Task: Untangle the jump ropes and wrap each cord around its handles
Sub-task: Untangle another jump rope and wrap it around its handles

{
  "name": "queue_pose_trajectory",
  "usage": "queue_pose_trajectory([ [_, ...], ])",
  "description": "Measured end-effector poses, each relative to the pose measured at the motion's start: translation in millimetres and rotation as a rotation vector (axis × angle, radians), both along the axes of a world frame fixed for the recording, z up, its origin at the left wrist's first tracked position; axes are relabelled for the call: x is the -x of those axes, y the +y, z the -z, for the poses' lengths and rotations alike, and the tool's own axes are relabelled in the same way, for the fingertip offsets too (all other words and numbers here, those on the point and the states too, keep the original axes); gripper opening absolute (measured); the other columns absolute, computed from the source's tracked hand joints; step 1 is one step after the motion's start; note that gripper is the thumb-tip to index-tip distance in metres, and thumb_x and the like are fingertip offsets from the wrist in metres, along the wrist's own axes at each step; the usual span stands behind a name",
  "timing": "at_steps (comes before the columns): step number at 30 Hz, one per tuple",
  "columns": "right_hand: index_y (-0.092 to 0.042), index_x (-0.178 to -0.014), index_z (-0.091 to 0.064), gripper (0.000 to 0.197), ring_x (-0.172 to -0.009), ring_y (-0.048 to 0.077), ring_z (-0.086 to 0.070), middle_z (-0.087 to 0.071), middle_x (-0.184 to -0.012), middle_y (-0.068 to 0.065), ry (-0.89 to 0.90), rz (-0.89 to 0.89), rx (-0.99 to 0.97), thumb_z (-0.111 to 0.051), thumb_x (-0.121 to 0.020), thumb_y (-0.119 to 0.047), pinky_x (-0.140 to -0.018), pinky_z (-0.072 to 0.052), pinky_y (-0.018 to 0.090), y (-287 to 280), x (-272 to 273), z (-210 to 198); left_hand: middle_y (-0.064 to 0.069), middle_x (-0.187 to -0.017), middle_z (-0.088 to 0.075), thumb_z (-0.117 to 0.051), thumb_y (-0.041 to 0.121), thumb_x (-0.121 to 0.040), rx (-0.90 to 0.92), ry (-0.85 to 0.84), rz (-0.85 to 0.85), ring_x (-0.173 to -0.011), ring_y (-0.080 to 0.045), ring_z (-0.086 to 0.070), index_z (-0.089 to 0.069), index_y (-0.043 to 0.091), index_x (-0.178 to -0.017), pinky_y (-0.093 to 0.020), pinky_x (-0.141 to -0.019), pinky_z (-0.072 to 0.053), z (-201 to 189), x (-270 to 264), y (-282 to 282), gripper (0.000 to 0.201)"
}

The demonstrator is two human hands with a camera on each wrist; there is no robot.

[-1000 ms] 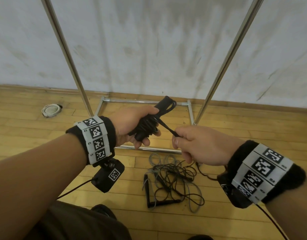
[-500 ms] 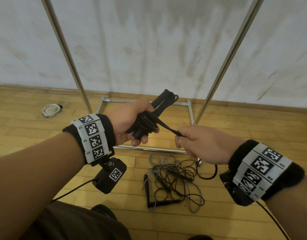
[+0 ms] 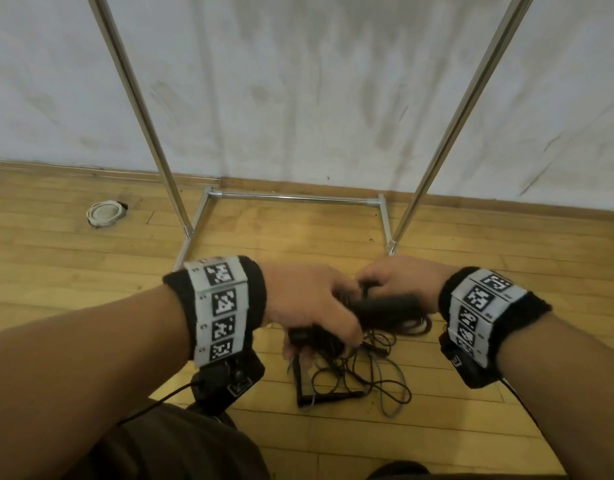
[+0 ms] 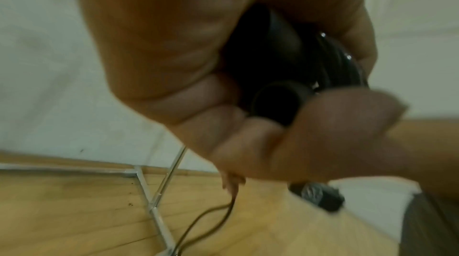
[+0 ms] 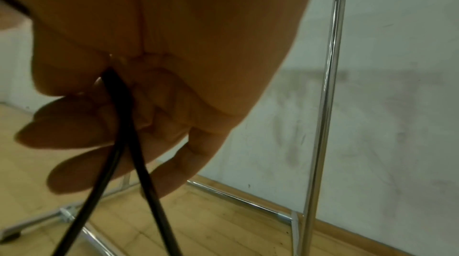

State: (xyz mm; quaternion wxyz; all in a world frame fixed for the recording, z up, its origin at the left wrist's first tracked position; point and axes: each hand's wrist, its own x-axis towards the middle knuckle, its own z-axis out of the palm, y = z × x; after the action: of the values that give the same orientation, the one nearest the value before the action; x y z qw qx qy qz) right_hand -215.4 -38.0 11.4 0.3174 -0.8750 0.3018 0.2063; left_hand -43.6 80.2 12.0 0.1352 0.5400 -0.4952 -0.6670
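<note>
Black handles (image 3: 385, 304) with cord coiled round them sit in the left hand (image 3: 309, 306), fingers curled tight about the bundle; its far end is hidden by knuckles. Right hand (image 3: 399, 282) pinches a doubled black cord (image 5: 119, 115). Tangled ropes (image 3: 354, 372) lie on the wooden floor (image 3: 73, 271) below, partly covered and blurred.

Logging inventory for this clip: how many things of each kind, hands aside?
1 black jump rope, held
1 tangled pile of black and grey ropes on the floor
1 chrome tube rack
1 white round floor cap
Total: 4
</note>
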Motion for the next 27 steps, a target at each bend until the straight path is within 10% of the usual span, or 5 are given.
queue_pose_trajectory([
  [7, -0.028, -0.086, -0.069, 0.009, -0.078, 0.011, -0.059, -0.064, -0.082, -0.01, -0.03, -0.124, 0.361, -0.066, -0.093, -0.033, -0.069, -0.052, 0.026, 16.8, -29.8, -13.9, -0.008, -0.092, -0.074, -0.075, 0.034, -0.092, -0.05, -0.464, 0.015, -0.057, -0.017, -0.071, -0.055, 0.034, -0.127, -0.028, -0.052, -0.056, 41.4, 16.2, 2.0, 0.04],
  [12, -0.024, -0.09, -0.066, 0.021, -0.067, 0.008, -0.052, -0.059, -0.075, -0.007, -0.115, -0.162, 0.47, -0.055, -0.101, -0.039, -0.055, -0.039, 0.024, 31.3, -32.9, -28.3, -0.01, -0.085, -0.069, -0.067, 0.025, -0.098, -0.038, -0.365, -0.282, -0.055, -0.025, -0.068, -0.063, 0.031, -0.108, -0.032, -0.05, -0.055, 43.7, -6.9, -16.9, 0.012],
  [20, -0.03, -0.106, -0.059, 0.017, -0.064, 0.007, -0.051, -0.056, -0.072, -0.008, -0.371, 0.079, 0.309, -0.045, -0.107, -0.039, -0.055, -0.032, 0.025, 28.0, -14.7, -37.2, -0.019, -0.104, -0.07, -0.079, 0.015, -0.091, -0.003, 0.221, -0.651, -0.071, -0.036, -0.074, -0.062, 0.013, -0.13, -0.036, -0.051, -0.061, 11.0, -50.7, -16.1, 0.042],
  [27, -0.023, -0.095, -0.056, 0.024, -0.056, 0.006, -0.044, -0.052, -0.068, -0.007, -0.396, 0.106, 0.169, -0.042, -0.108, -0.038, -0.057, -0.04, 0.028, 27.8, -5.3, -34.6, -0.014, -0.091, -0.073, -0.076, 0.06, -0.085, 0.098, 0.319, -0.729, -0.059, -0.027, -0.068, -0.061, 0.011, -0.119, -0.03, -0.044, -0.055, -15.0, -49.2, -5.7, 0.062],
])
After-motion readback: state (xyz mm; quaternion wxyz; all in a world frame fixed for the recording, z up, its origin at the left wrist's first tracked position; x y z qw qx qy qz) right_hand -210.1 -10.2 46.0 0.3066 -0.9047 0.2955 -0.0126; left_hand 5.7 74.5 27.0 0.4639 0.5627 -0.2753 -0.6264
